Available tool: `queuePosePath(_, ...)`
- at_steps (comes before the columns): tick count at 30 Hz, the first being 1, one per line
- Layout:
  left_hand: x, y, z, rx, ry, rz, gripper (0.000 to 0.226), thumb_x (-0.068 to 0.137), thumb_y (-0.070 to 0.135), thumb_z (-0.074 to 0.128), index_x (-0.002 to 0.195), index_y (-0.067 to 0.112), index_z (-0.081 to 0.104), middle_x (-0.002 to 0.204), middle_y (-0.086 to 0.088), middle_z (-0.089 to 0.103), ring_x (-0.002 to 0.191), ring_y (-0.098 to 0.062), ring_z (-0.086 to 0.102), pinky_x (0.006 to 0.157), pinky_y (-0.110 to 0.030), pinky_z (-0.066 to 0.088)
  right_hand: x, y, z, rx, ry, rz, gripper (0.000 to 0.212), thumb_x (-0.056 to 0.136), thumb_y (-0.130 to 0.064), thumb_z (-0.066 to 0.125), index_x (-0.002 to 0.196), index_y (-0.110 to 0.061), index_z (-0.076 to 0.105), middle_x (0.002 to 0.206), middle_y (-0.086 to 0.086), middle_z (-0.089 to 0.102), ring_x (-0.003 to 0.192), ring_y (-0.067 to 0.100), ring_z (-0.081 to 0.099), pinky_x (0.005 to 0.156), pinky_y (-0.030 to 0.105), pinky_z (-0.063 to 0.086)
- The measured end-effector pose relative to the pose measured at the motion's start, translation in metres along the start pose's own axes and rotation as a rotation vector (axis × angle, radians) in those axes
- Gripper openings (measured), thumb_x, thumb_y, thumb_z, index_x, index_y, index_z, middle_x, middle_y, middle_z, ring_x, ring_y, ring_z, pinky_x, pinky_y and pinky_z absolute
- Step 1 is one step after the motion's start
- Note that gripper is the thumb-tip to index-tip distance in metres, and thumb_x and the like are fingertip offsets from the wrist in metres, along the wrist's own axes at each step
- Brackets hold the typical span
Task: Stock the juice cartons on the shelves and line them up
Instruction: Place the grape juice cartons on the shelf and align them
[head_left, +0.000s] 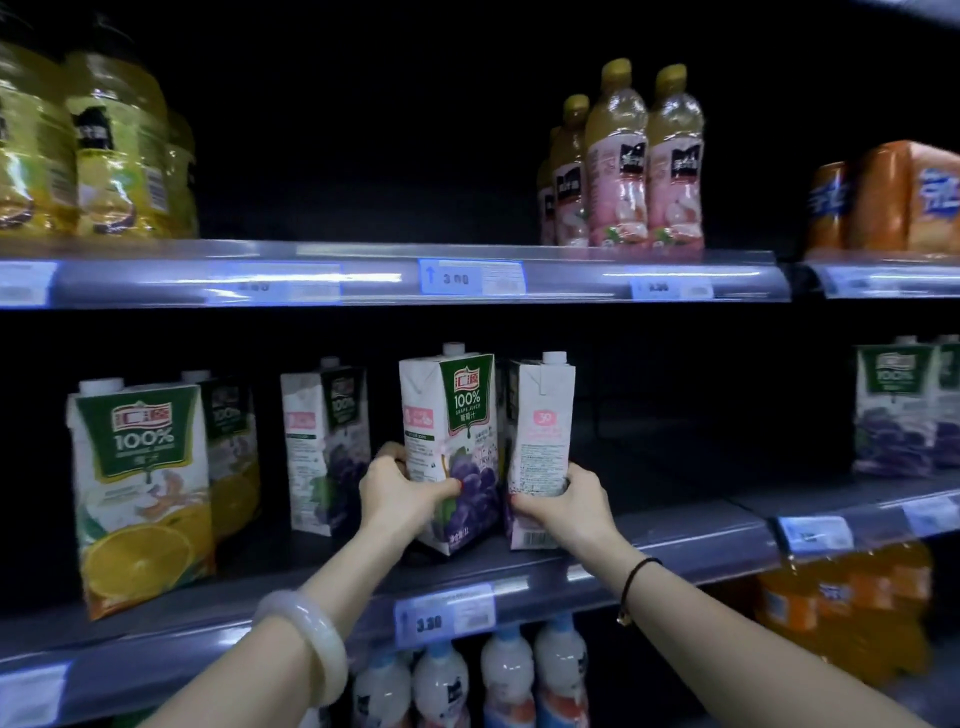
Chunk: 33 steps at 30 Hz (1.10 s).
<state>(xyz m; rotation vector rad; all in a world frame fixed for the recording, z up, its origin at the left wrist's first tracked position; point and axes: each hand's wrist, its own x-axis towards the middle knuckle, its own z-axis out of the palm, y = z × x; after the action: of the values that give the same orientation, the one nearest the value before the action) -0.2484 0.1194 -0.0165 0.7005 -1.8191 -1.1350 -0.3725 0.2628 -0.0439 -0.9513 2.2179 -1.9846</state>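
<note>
Both forearms reach up and forward to the middle shelf (675, 545), each hand gripping the lower part of a carton. The left hand (400, 493) holds the grape juice carton (452, 441), thumb laid across its front face and the fingers curled round its far side. The right hand (566, 506) holds the second carton (540, 441) just beside it at 3 o'clock, thumb at the near lower corner and fingers wrapped round the right side. Both cartons are upright near the shelf's front edge; whether their bases touch it cannot be told. The left-hand carton is turned corner-forward and reads "100%" and "GRAPE JUICE" on a green shield above pictured grapes. The other shows a white side panel with small print and a barcode. At 9 o'clock stand another grape carton (322, 441) and an orange juice carton (140, 488) marked "100%". A price tag (444, 616) at 6 o'clock reads "3.30"; the upper tag (470, 278) at 12 o'clock reads "3.00". A pale bangle (311, 644) circles the left wrist and a dark cord (636, 582) the right.
</note>
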Motion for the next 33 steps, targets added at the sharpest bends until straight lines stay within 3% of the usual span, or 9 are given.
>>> queuePosePath(5,-0.014,0.033,0.057,-0.024,-0.111,0.046,0.049,0.053,0.013,0.087,0.086,0.018,0.052,0.083,0.0,0.065,0.074,-0.014,0.063,0.062,-0.026,0.051,0.006,0.008,-0.063,0.025,0.058,0.017,0.031,0.062,-0.002,0.079,0.078,-0.024,0.064,0.076,-0.012,0.068,0.059,-0.009,0.065,0.049,0.008,0.048)
queuePosePath(8,-0.02,0.051,0.092,-0.027,-0.153,0.045,0.051,0.055,0.013,0.087,0.091,0.017,0.051,0.083,0.002,0.061,0.072,-0.01,0.059,0.058,-0.022,0.047,0.016,0.015,-0.098,0.058,0.108,0.035,0.028,0.061,-0.01,0.081,0.079,-0.025,0.066,0.084,-0.006,0.072,0.078,0.008,0.07,0.071,0.027,0.058)
queuePosePath(10,-0.021,0.061,0.114,-0.014,-0.176,0.06,0.055,0.056,0.013,0.086,0.099,0.015,0.052,0.087,0.002,0.062,0.071,-0.007,0.058,0.055,-0.02,0.046,0.028,0.02,-0.121,0.12,0.142,0.058,0.025,0.062,-0.012,0.08,0.079,-0.023,0.067,0.088,-0.003,0.073,0.083,0.015,0.07,0.078,0.036,0.058)
queuePosePath(13,-0.027,0.072,0.149,-0.002,-0.153,0.074,0.056,0.054,0.015,0.086,0.098,0.017,0.051,0.089,0.0,0.064,0.079,-0.014,0.062,0.07,-0.032,0.054,0.051,0.03,-0.159,0.167,0.165,0.078,0.024,0.062,-0.013,0.08,0.08,-0.022,0.067,0.089,-0.002,0.074,0.08,0.014,0.071,0.076,0.035,0.059)
queuePosePath(17,-0.038,0.095,0.204,-0.04,-0.115,0.109,0.055,0.052,0.015,0.086,0.094,0.017,0.052,0.083,0.002,0.063,0.078,-0.015,0.063,0.072,-0.035,0.056,0.078,0.046,-0.214,0.168,0.15,0.079,0.029,0.06,-0.013,0.081,0.086,-0.019,0.069,0.09,0.0,0.074,0.081,0.016,0.071,0.077,0.037,0.059)
queuePosePath(20,-0.045,0.112,0.246,-0.083,-0.11,0.105,0.053,0.051,0.015,0.086,0.091,0.02,0.051,0.078,0.009,0.061,0.073,-0.006,0.06,0.061,-0.026,0.051,0.092,0.057,-0.253,0.099,0.151,0.043,0.029,0.06,-0.012,0.08,0.084,-0.02,0.068,0.088,-0.002,0.074,0.079,0.014,0.07,0.075,0.032,0.058)
queuePosePath(24,-0.056,0.125,0.3,-0.106,-0.114,0.09,0.05,0.051,0.015,0.086,0.086,0.022,0.052,0.078,0.007,0.062,0.071,-0.006,0.061,0.057,-0.024,0.048,0.104,0.069,-0.302,-0.012,0.135,-0.018,0.03,0.06,-0.012,0.08,0.084,-0.022,0.066,0.081,-0.008,0.071,0.074,0.005,0.067,0.055,0.012,0.05)
queuePosePath(33,-0.065,0.136,0.405,-0.159,-0.128,0.01,0.045,0.052,0.013,0.085,0.082,0.019,0.053,0.076,0.005,0.064,0.067,-0.009,0.063,0.051,-0.02,0.046,0.13,0.113,-0.384,-0.076,0.13,-0.005,0.037,0.066,-0.007,0.078,0.099,-0.014,0.062,0.087,0.0,0.069,0.072,0.003,0.064,0.046,0.008,0.046)
